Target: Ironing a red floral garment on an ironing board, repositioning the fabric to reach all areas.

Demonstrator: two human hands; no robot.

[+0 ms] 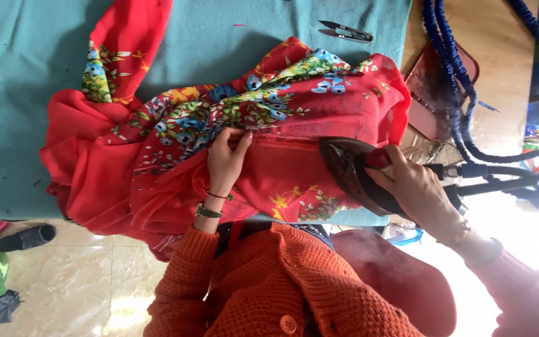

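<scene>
In the head view, one red floral garment is seen spread over the teal-covered desk, its folds hanging past the near edge above the tiled floor. Open teal cloth is left to the far and left sides. The left hand is laid on the fabric, fingertips pinched at a seam. The right hand is closed around the handle of one dark steam iron, set on the garment near the desk's right edge. One pair of thread snips lies well apart. Blue-wrapped hoses are cut off at the frame's top; the right side is washed out by glare.
</scene>
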